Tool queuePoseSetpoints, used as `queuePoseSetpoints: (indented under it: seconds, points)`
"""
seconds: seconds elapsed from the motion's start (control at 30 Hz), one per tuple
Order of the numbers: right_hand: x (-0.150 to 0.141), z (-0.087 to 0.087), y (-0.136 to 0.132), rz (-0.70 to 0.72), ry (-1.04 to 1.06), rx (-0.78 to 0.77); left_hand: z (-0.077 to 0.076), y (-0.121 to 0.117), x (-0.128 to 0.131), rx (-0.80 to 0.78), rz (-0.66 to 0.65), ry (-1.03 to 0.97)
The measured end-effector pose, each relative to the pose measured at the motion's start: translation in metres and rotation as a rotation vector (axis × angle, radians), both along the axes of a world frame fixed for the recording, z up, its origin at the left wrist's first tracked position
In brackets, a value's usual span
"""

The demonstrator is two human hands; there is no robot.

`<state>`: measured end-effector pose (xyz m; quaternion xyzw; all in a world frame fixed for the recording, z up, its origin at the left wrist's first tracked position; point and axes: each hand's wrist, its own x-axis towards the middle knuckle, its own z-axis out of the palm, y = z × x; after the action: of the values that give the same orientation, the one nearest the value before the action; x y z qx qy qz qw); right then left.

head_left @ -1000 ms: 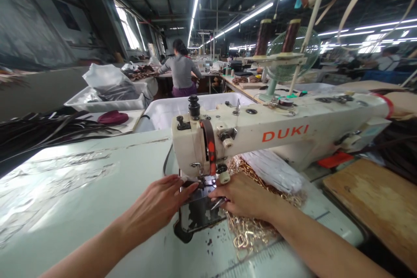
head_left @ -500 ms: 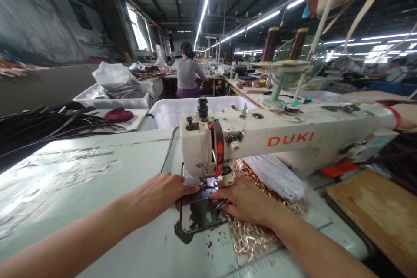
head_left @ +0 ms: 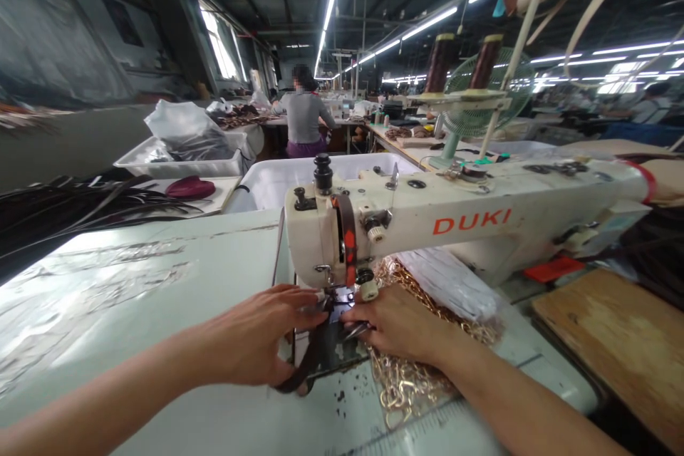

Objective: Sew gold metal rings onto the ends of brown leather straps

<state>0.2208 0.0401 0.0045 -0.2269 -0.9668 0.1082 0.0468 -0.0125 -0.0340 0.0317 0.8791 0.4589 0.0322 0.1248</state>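
The white sewing machine (head_left: 470, 221) stands before me, its needle area lit between my hands. My left hand (head_left: 261, 328) is at the left of the presser foot, fingers forward and thumb lower down, holding a dark leather strap (head_left: 311, 362) that curves down over the machine bed. My right hand (head_left: 400, 320) is close to the right of the foot, fingertips near the needle plate. Tucked under its curled fingers is a small shiny metal tool (head_left: 357, 330), mostly hidden, whose kind I cannot make out.
A clear bag of gold-coloured metal clasps (head_left: 406, 388) lies under my right forearm. Behind the machine is a white bin (head_left: 267, 178). Dark straps (head_left: 80, 210) and a maroon roll (head_left: 190, 187) are at left. A wooden board (head_left: 614, 328) sits at right; a person (head_left: 304, 117) works ahead.
My left hand has opened out from the needle area, its thumb drawn down and back, and the dark strap now bends toward me. My right hand keeps its place by the foot.
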Motion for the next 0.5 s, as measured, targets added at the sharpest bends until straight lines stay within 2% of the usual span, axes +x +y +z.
queuePoseSetpoints:
  seconds: [0.17,0.3,0.37,0.43,0.5]
  points:
    - [0.002,0.001,0.002,-0.055,0.03,0.038,-0.024,-0.038,0.032,0.168,0.111,0.161]
    - [0.004,0.003,0.002,-0.039,0.026,0.027,-0.05,-0.056,0.053,0.506,-0.044,0.327]
    - [0.003,0.002,0.002,-0.006,0.028,0.016,-0.063,-0.062,0.057,0.673,-0.072,0.364]
    - [0.003,0.0,0.002,0.017,0.045,0.01,-0.073,-0.067,0.056,0.771,-0.052,0.363]
    - [0.003,-0.002,0.002,0.017,0.057,0.008,-0.079,-0.073,0.054,0.783,-0.056,0.349]
